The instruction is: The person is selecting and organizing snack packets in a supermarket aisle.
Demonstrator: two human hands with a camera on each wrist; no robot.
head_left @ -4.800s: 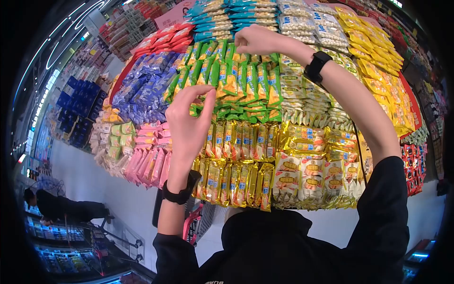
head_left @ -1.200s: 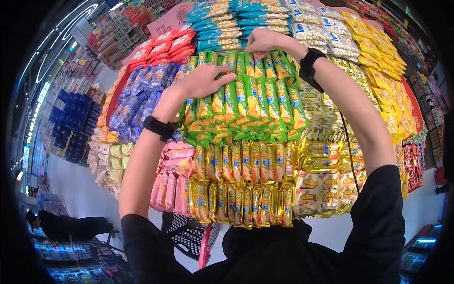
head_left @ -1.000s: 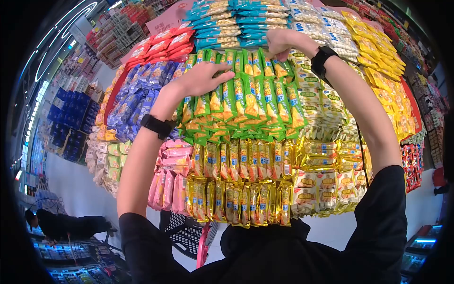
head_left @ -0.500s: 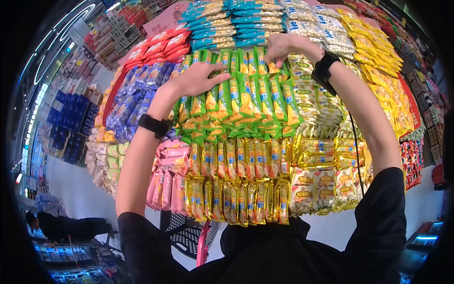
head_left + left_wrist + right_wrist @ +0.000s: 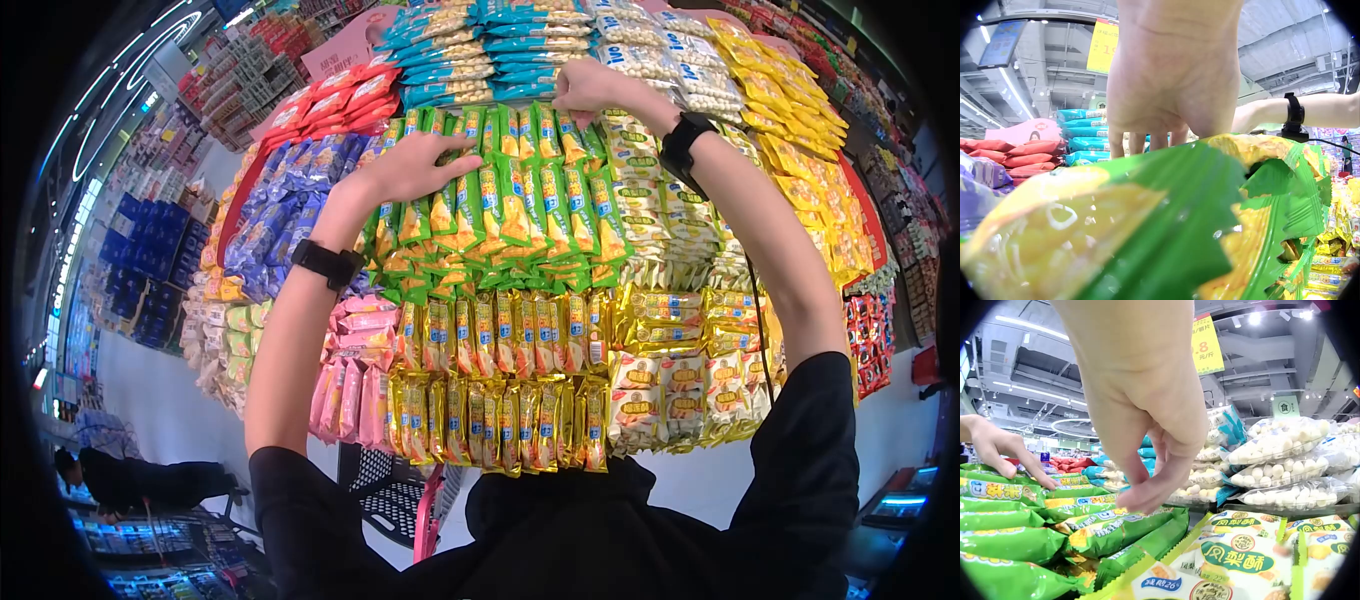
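Observation:
Rows of green-wrapped snack packs (image 5: pixel 520 200) with yellow pictures fill the middle of the display. My left hand (image 5: pixel 425 165) rests over their left part, fingers stretched forward and thumb apart. In the left wrist view its palm (image 5: pixel 1172 75) stands above a large, close green pack (image 5: pixel 1116 219). My right hand (image 5: pixel 590 85) is at the back right corner of the green rows, bordering white-and-green pastry packs (image 5: pixel 640 165). In the right wrist view its loosely bent fingers (image 5: pixel 1147 497) hang down right at the top of a green pack (image 5: pixel 1122 531), holding nothing visible.
Behind stand teal bags (image 5: pixel 535 50) and white-ball bags (image 5: pixel 650 60). Purple packs (image 5: pixel 290 200) and red packs (image 5: pixel 340 95) lie left, yellow bags (image 5: pixel 800 200) right. Gold packs (image 5: pixel 500 330) fill the front. A black basket (image 5: pixel 385 490) is below; another person (image 5: pixel 150 480) is at lower left.
Over the last second, my right hand has shifted slightly left; in the last half second it has also lifted toward the back from the green packs. My left hand stays nearly in place.

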